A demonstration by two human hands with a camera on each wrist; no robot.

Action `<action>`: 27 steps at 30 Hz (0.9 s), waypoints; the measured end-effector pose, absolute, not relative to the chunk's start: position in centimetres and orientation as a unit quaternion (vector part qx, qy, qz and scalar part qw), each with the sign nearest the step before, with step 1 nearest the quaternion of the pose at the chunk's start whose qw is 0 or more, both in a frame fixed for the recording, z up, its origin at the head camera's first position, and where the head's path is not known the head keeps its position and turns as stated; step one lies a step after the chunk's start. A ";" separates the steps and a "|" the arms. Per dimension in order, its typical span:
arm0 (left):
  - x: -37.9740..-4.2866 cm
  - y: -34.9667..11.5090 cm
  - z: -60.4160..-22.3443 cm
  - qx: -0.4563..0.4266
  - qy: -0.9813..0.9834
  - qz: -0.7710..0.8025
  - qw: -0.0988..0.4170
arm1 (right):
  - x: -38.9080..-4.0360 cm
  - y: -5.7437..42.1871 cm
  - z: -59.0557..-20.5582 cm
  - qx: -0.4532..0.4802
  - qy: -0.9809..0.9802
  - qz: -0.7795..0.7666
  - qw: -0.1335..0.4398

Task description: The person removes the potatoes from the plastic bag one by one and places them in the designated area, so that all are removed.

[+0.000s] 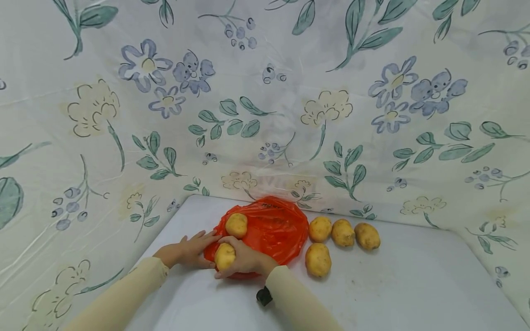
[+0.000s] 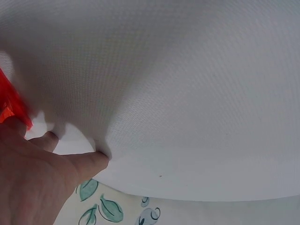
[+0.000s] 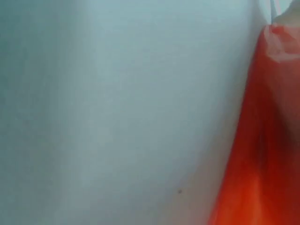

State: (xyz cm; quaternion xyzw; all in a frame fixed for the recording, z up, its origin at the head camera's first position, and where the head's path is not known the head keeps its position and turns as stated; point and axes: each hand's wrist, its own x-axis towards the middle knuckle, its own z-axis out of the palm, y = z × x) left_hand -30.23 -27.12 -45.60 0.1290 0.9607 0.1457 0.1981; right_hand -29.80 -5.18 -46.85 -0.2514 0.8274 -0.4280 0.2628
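Note:
A red plastic bag (image 1: 279, 230) lies spread out flat at the back of the white table. My right hand (image 1: 250, 261) grips a potato (image 1: 225, 256) over the bag's front left part, thumb on the near side and fingers over the far side. Behind it another potato (image 1: 237, 225) rests on the bag. At the bag's left edge is my left hand (image 1: 191, 250), its fingers spread out. The left wrist view shows this hand beside the red edge, fingertips down at the white surface. In the right wrist view only the bag (image 3: 260, 178) shows, with neither potato.
Right of the bag, three potatoes stand in a row, the middle one (image 1: 343, 233) among them, with another potato (image 1: 318, 260) in front. A floral cloth (image 1: 265, 115) hangs behind the table (image 1: 393, 285). A small black object (image 1: 263, 296) shows beside the right sleeve.

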 end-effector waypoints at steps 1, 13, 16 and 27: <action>-30.2 -27.1 -45.5 0.129 0.961 0.144 0.198 | -29.8 -5.1 -46.9 -0.248 0.823 -0.436 0.267; -30.0 -26.9 -45.2 0.127 0.961 0.144 0.201 | -30.1 -5.0 -47.6 -0.235 0.822 -0.446 0.267; -29.9 -26.9 -45.4 0.125 0.959 0.148 0.206 | -30.0 -4.9 -47.7 -0.229 0.825 -0.442 0.267; -29.8 -26.8 -45.0 0.125 0.960 0.145 0.205 | -30.0 -5.0 -47.7 -0.226 0.815 -0.461 0.269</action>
